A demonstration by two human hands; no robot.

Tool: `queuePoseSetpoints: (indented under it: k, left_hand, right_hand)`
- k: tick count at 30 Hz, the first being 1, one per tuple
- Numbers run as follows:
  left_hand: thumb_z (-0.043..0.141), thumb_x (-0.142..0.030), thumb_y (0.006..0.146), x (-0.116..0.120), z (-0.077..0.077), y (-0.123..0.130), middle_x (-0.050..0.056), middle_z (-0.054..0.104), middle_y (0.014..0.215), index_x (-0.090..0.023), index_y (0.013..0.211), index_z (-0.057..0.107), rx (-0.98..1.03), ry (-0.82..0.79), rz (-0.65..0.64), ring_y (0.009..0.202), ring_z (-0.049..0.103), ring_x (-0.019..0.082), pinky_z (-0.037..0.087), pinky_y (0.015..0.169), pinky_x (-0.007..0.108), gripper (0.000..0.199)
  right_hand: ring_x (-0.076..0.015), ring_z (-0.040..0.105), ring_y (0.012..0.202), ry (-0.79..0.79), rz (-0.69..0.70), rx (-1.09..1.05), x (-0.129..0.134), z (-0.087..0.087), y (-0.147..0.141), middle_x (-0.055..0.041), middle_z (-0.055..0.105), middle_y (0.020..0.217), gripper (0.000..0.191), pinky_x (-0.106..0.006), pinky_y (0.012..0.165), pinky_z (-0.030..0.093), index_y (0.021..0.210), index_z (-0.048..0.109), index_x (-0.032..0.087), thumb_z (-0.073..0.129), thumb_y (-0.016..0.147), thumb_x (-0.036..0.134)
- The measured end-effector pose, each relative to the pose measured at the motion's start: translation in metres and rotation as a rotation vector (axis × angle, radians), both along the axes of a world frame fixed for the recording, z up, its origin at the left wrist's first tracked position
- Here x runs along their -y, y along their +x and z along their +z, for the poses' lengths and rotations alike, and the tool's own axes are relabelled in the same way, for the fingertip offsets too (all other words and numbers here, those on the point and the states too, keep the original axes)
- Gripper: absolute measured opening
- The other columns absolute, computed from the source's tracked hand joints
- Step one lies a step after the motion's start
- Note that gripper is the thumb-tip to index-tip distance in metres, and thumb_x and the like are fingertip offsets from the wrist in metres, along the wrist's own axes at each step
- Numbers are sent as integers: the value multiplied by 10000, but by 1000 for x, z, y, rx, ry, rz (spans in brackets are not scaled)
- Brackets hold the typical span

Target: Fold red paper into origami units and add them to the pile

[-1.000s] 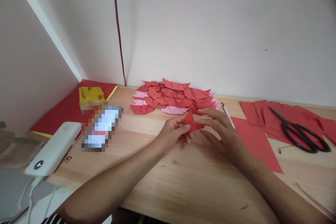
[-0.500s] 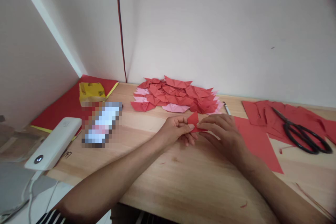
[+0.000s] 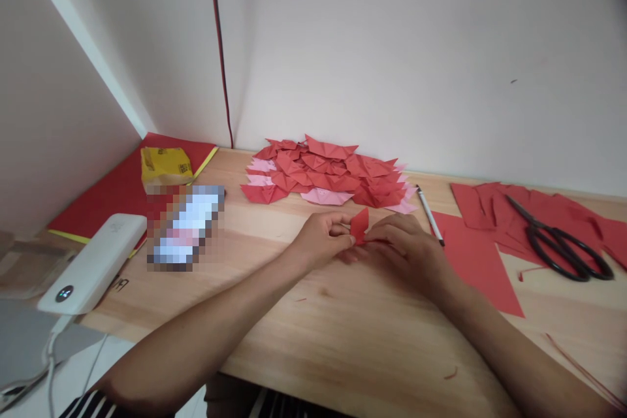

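Note:
A small folded piece of red paper point(image 3: 360, 225) is held between my two hands, a little above the table. My left hand point(image 3: 329, 235) pinches its left side between thumb and fingers. At the paper's right side my right hand point(image 3: 404, 238) has its fingertips closed on the edge; part of the paper is hidden behind those fingers. Just beyond my hands lies a pile of folded red and pink paper shapes point(image 3: 318, 173) with pointed ends, against the wall.
At right, black-handled scissors point(image 3: 558, 245) lie on red paper pieces point(image 3: 477, 206). A white marker point(image 3: 430, 214) touches a red sheet point(image 3: 490, 274). To the left are a blurred phone point(image 3: 189, 225), a white power bank point(image 3: 95, 264) with cable, and a yellow packet point(image 3: 166, 165).
My right hand has shifted slightly left and its fingers have curled in closer around the paper. More of the marker shows now. The whole view has moved a little.

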State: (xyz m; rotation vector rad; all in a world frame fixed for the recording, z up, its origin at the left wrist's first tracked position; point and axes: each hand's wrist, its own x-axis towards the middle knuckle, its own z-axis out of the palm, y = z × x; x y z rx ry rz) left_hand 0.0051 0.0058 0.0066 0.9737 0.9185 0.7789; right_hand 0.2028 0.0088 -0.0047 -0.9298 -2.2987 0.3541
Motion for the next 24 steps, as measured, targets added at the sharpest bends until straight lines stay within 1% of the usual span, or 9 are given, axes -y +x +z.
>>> queuePoseSetpoints:
  k: [2,5,8,11,14,17,20,24]
  left_hand:
    - [646,-122,717,1,-2,1,55,696,744,-113,991,612,4,-25,37,705,702,185,547,597,243,277]
    - [651,-114,720,2,-6,3,63,708,755,-121,1026,607,8,-18,63,736,708,196,562,625,261,309]
    - [616,-95,745,3,-10,5,71,713,782,-125,1075,598,-4,0,60,753,709,199,573,634,275,332]
    - [583,-67,760,3,-8,6,79,712,822,-126,1132,580,-4,1,49,773,708,189,576,669,283,377]
    - [587,-17,729,4,-3,7,89,707,868,-116,1158,563,-8,-23,46,793,704,176,570,703,269,441]
    - [618,4,686,5,-1,9,78,705,834,-115,1167,550,-41,-24,79,770,703,178,569,686,263,499]
    - [631,-16,678,7,-3,9,68,705,805,-130,1157,557,-62,0,120,760,703,186,577,677,281,498]
    - [626,-55,694,9,-9,9,87,711,901,-157,1166,570,-57,38,120,815,700,195,577,670,274,486]
  right_hand:
    - [-188,590,870,-107,-21,-36,0,1,-2,-41,653,884,113,-346,791,452,915,633,237,521,905,226]
    - [-172,598,817,-281,-62,-93,1,2,-4,-31,649,866,114,-313,746,464,879,633,229,524,900,251]
    - [-155,587,769,-376,-96,-100,1,2,-5,-19,642,852,104,-289,706,452,852,623,225,530,892,251]
    - [-149,569,740,-396,-119,-85,2,4,-6,-16,632,837,97,-278,675,434,845,606,218,522,889,239]
    - [-153,565,738,-380,-138,-79,4,4,-7,-18,628,824,99,-283,679,426,825,587,209,510,886,223]
    - [-153,565,733,-366,-161,-71,5,4,-8,-17,629,816,97,-284,679,421,811,580,206,511,879,214]
    - [-147,568,733,-365,-178,-98,5,3,-10,-11,628,814,74,-274,677,423,812,569,206,519,866,203]
    - [-140,571,724,-421,-187,-154,5,3,-13,-2,624,798,61,-262,674,432,795,557,207,532,851,202]
